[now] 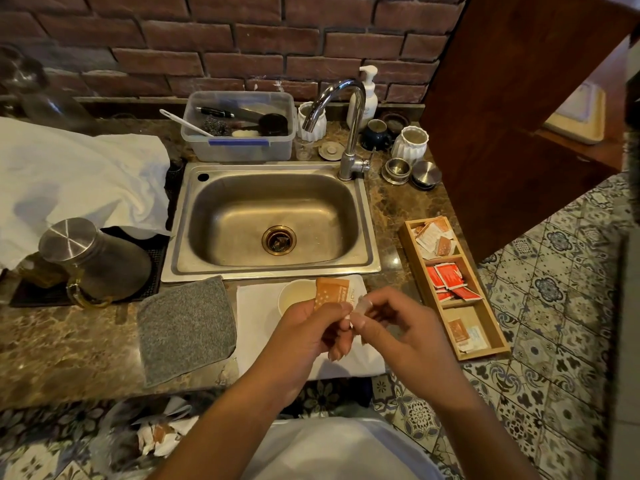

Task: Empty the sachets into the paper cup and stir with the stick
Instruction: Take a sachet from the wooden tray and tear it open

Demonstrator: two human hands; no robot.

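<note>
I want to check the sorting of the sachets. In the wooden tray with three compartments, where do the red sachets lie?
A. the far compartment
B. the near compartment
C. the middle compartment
C: in the long wooden three-compartment tray, the red sachets fill the middle compartment; the other two hold orange and white ones.

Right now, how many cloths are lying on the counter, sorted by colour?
White cloths: 2
Grey cloth: 1
Total: 3
</note>
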